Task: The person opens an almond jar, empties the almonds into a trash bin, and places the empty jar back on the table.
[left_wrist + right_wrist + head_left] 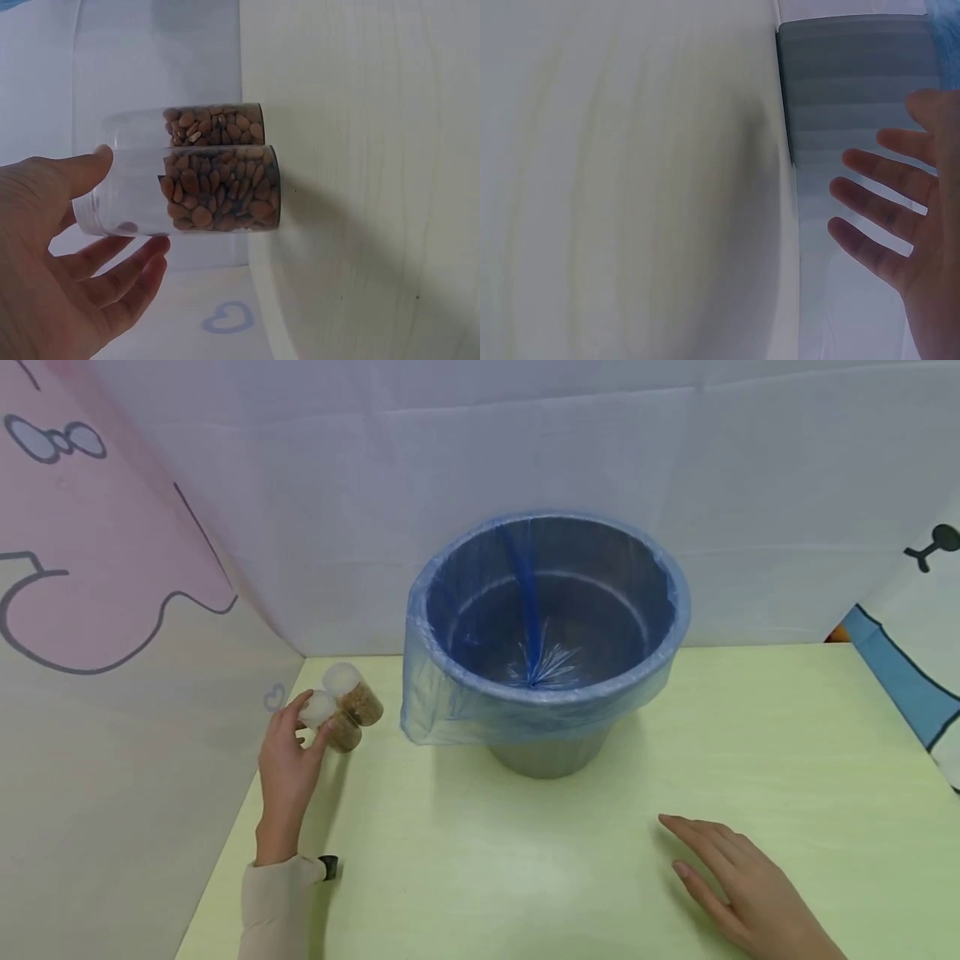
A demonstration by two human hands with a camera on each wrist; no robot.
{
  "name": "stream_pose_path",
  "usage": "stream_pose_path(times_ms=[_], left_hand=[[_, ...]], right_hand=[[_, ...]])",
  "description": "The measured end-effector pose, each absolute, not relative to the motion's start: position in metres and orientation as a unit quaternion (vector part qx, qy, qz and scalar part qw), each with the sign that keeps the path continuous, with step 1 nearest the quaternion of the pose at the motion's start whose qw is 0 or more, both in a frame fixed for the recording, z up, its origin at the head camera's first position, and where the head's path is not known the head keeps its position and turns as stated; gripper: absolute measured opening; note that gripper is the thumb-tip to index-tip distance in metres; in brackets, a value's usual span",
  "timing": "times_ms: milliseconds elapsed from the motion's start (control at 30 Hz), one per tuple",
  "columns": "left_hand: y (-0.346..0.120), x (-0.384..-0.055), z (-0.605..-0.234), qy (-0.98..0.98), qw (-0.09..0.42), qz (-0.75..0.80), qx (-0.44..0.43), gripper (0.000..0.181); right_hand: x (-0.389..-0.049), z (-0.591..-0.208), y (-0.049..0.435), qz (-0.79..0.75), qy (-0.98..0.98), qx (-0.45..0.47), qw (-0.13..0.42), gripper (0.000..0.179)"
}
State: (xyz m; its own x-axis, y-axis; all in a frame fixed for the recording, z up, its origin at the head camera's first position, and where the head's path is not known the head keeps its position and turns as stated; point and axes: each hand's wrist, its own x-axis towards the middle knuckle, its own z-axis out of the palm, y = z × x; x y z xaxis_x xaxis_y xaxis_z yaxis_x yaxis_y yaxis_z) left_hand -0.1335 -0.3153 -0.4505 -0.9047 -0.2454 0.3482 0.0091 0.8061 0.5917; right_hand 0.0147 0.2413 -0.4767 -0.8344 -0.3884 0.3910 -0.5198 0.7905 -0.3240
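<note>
At the table's left, my left hand [290, 768] curls its thumb and fingers around the upper part of a clear jar [221, 191] with a whitish lid. Brown almond-like nuts fill the jar's lower part. In the left wrist view, the thumb lies on one side of the lid and the fingers on the other. A second similar jar [362, 703] stands right beside it, touching or nearly so. My right hand [750, 885] hovers over the table at the front right, its fingers extended and spread, holding nothing.
A grey bucket [551, 756] lined with a translucent blue plastic bag [442, 710] stands at the table's back middle. A white cloth wall [337, 527] rises behind it. Printed panels [127, 552] flank the light-green table [480, 860] on both sides.
</note>
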Motion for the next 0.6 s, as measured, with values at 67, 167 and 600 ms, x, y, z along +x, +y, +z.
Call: stream_pose_path(times_ms=[67, 167, 600], left_hand=[[-0.315, -0.134, -0.451, -0.925, 0.215, -0.306, 0.068, 0.057], [-0.315, -0.133, -0.451, -0.923, 0.217, -0.307, 0.077, 0.056], [-0.308, -0.117, -0.451, -0.902, 0.276, -0.328, 0.050, 0.051]], right_hand=[[0.015, -0.478, 0.242, 0.209, -0.936, 0.242, 0.149, 0.067], [0.016, -0.479, 0.242, 0.201, -0.941, 0.233, 0.141, 0.068], [0.019, -0.473, 0.244, 0.198, -0.944, 0.225, 0.137, 0.069]])
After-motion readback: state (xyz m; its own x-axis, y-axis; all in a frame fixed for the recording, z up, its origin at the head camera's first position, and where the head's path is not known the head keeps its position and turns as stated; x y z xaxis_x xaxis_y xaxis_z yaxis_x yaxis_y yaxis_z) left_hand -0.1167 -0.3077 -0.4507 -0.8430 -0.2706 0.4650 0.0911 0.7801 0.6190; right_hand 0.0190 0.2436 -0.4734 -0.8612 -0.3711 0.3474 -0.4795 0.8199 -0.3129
